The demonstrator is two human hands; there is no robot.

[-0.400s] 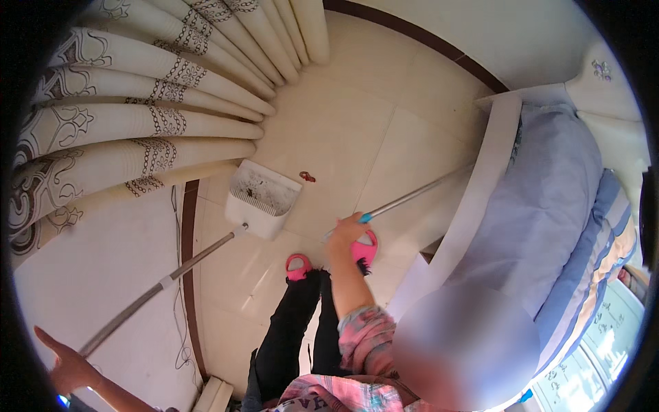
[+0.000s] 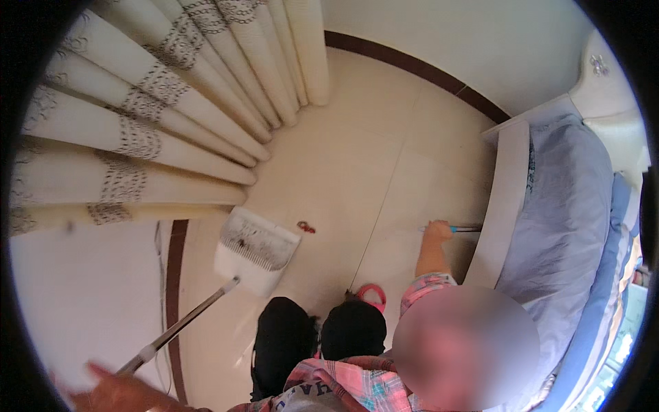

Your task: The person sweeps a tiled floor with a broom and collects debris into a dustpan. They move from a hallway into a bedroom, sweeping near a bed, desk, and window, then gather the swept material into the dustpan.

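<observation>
Evidently the right hand, as I watch from my remote seat, is wrapped round a metal pole just by its blue collar; the pole lies low and nearly level, I judge, because it runs in under the side board of the bed, where its far end is hidden from me. At the lower left, the long handle of the white dustpan slopes up to the left hand, too blurred for me to tell whether its fingers grip or merely steady it. That pan sits on the floor near the hanging curtain, its toothed bar crossing behind dark debris; the slanted handle probably lets it rest flat. Just beyond its right corner lies a small reddish-brown scrap. I see pale, glossy floor tiles with a thin joint, dark brown skirting along a light wall, grey bedding on the right, and a pink shoe beside bent, black-clad knees.
</observation>
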